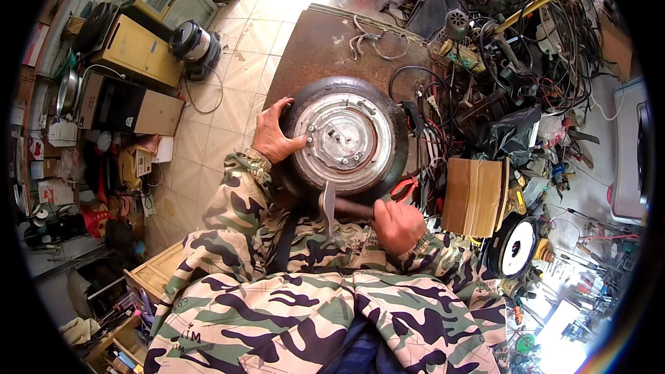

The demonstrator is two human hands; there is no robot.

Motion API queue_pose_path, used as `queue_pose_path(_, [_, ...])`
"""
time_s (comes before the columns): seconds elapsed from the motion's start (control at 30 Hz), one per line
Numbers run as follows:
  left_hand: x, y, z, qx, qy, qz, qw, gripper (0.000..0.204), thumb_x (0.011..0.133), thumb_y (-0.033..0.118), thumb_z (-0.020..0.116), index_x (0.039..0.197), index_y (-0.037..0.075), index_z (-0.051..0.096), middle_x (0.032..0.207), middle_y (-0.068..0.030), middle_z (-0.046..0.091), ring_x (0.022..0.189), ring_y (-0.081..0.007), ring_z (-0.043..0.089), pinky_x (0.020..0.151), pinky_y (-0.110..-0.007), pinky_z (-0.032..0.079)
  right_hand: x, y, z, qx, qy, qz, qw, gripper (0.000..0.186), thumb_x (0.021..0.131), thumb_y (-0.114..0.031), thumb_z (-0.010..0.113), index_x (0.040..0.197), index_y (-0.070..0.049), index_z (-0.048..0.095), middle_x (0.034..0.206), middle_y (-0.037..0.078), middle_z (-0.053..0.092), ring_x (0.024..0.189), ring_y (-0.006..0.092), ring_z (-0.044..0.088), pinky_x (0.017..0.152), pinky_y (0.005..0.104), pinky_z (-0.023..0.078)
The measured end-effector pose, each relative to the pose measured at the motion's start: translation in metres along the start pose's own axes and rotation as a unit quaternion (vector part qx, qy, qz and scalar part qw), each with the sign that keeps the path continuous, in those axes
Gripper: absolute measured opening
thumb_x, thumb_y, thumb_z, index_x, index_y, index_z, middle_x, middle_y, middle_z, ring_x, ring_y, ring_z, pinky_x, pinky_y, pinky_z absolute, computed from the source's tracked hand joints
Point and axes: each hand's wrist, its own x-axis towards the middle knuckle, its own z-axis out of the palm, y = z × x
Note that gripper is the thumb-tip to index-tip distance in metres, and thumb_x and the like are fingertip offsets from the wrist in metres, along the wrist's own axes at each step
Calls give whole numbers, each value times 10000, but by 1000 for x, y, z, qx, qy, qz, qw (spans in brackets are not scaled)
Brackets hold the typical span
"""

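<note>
A wheel with a black tyre and a silver metal hub lies flat on the brown workbench. My left hand grips the tyre's left side, its thumb reaching over onto the metal rim. In my right hand is a hammer, held by its brown handle. The hammer's metal head is at the near edge of the wheel, close to my lap; whether it touches the tyre I cannot tell. Just beyond my right hand lies a pair of red-handled pliers.
Curved metal pieces lie on the bench's far part. Tangled cables and parts crowd the right side, with a cardboard box and a black-and-white spool nearer. A vacuum cleaner stands on the tiled floor at left.
</note>
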Motion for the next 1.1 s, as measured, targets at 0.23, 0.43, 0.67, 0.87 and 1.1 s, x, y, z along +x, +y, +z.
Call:
queue_pose_path(0.23, [2, -3, 2, -24, -8, -6, 1000, 990, 667, 384, 891, 1536, 148, 478, 1426, -187, 572, 1356, -387, 468, 1206, -503, 365, 7, 25, -16, 23, 5, -61, 998, 216, 901, -124, 684, 1070, 3, 645, 755, 46, 537, 624, 200, 591, 554, 350, 473])
queue_pose_path(0.43, [1, 0, -1, -6, -4, -8, 1000, 988, 657, 369, 892, 1529, 142, 489, 1422, -185, 574, 1354, -393, 486, 1198, -502, 378, 10, 41, -21, 22, 34, -126, 991, 242, 891, -136, 691, 1081, 12, 668, 756, 56, 558, 635, 195, 602, 547, 340, 472])
queue_pose_path(0.67, [0, 1, -3, -26, -1, -3, 1000, 983, 646, 367, 896, 1517, 130, 506, 1428, -191, 572, 1350, -381, 501, 1188, -499, 392, 12, 50, -22, 33, 20, -138, 990, 263, 894, -133, 676, 1095, 37, 674, 782, 66, 599, 650, 199, 619, 554, 326, 481])
queue_pose_path(0.87, [-1, 1, -1, -28, 9, 0, 1000, 975, 646, 357, 896, 1512, 129, 509, 1377, -194, 592, 1324, -378, 518, 1178, -490, 406, 21, 48, -17, 14, 1, -129, 992, 277, 880, -143, 669, 1093, 35, 674, 768, 60, 588, 635, 198, 609, 558, 336, 478])
queue_pose_path(1.1, [5, 2, 2, -33, 4, 21, 999, 971, 653, 330, 894, 1517, 125, 503, 1403, -197, 586, 1321, -379, 520, 1179, -486, 405, 15, 45, -20, 26, -19, -88, 996, 240, 891, -137, 702, 1077, 9, 660, 773, 64, 555, 637, 197, 590, 555, 348, 463])
